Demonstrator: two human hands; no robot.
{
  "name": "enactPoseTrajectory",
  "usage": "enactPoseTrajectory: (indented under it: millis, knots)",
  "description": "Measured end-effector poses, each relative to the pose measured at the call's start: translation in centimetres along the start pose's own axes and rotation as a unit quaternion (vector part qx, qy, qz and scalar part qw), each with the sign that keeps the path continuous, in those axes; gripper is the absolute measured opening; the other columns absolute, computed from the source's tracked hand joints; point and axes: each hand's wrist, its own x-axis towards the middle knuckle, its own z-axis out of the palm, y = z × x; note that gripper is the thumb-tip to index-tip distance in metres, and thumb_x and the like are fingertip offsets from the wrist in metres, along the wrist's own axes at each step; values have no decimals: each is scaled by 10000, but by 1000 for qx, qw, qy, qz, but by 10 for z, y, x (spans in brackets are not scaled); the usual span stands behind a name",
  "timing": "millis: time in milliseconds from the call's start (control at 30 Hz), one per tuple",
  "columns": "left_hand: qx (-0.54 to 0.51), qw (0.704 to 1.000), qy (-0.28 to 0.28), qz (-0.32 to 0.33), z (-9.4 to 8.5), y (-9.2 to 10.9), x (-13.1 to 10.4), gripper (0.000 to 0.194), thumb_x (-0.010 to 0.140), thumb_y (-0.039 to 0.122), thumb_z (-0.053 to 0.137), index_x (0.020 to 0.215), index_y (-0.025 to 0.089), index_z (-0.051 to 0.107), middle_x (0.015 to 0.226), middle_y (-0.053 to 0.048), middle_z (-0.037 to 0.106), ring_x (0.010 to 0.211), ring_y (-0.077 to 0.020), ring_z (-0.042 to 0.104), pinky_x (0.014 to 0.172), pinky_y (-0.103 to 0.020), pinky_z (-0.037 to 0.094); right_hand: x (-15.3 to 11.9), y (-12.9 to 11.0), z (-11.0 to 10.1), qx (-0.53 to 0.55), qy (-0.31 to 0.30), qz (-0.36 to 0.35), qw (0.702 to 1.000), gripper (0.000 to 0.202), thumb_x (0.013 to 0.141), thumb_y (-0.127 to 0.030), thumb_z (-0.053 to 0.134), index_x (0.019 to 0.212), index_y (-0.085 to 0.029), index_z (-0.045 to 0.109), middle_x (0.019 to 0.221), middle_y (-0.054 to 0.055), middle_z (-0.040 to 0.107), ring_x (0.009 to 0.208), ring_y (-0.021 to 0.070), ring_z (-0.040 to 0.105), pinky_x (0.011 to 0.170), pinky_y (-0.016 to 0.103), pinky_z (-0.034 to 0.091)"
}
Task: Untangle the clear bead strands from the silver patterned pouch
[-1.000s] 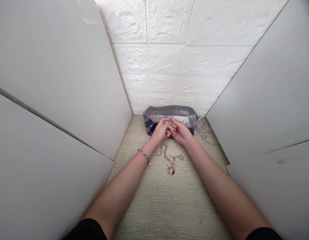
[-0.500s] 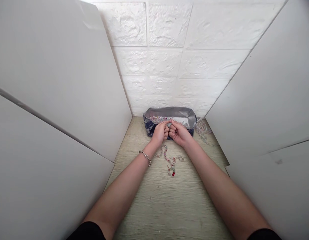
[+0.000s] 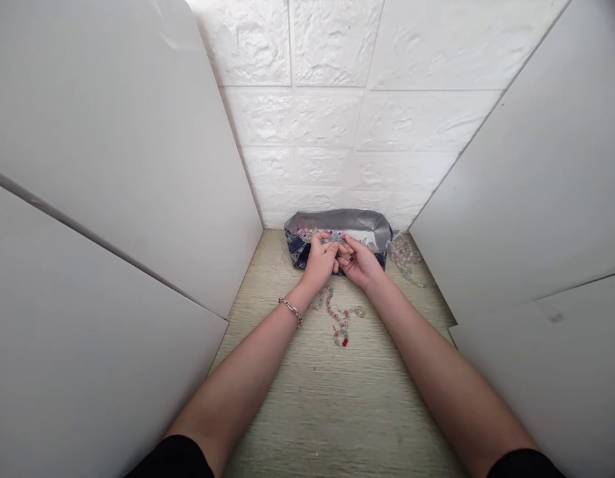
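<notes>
My left hand [image 3: 321,257] and my right hand [image 3: 359,260] meet at the front rim of a low dark blue patterned box [image 3: 298,255] with a silvery lining. Their fingers are curled and touch each other, with fingertips pinched over the box opening. Whatever is between them is too small to tell. Loose beads [image 3: 307,234], pink, red and clear, lie inside the box, partly hidden by my hands. Below my hands a strand of pink, green and clear beads [image 3: 332,307] winds over the surface, ending near two red beads [image 3: 345,342]. Its upper end disappears by my left wrist.
To the right of the box lies a heap of pale bead strands [image 3: 405,255], against a white panel [image 3: 511,219]. Another white panel [image 3: 138,166] stands at the left. A white brick-patterned wall [image 3: 332,119] closes the back. Wood-grained surface [image 3: 337,405] lies beneath.
My fingers have shifted: my left fingers have opened out somewhat from a tighter curl, and the right fingertips have moved slightly right. The bead strand on the surface keeps its shape.
</notes>
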Motion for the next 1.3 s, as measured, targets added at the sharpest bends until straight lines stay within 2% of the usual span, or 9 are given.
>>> enactPoseTrajectory:
  millis: [267,433,767,1067,1167,1300]
  knots:
    - [10,1000,-8,-2,-2,2,0,205,741,245,469,823,202,286,599,66,570,297,-8,363,329,-152,240,-1,0,2,0,5,4,1000,102,736,-187,526,681,-172,442,437,-83,306,357,32,300,319,133,273]
    - [-17,1000,-3,-10,-1,3,0,158,756,167,412,758,208,259,471,107,465,296,-13,336,340,-138,220,-2,1,3,-21,2,-4,1000,135,734,-191,530,650,-173,426,426,-79,311,362,38,322,322,134,279]
    - [7,999,23,23,-2,-2,2,105,769,218,416,757,187,316,616,56,557,323,-4,371,349,-150,254,-2,0,5,0,26,2,1000,105,748,-166,499,668,-170,431,430,-86,323,331,25,265,316,135,278]
    - [18,1000,20,6,-6,-3,5,122,725,258,481,761,146,449,652,13,574,362,-6,376,383,-165,281,-2,0,6,2,43,-7,999,91,748,-169,500,683,-165,437,418,-86,337,326,23,278,312,135,270]
    - [41,998,34,19,-7,-7,7,135,726,280,471,757,148,471,594,31,533,383,-16,368,406,-168,296,-2,0,6,0,24,-2,1000,117,736,-180,521,670,-171,425,408,-93,321,318,24,263,306,133,260]
    - [122,989,48,68,-7,-10,5,148,717,291,476,724,148,510,611,16,544,507,-46,461,508,-175,366,-2,0,6,7,4,5,1000,134,748,-181,504,650,-169,412,396,-95,301,311,25,245,303,135,252]
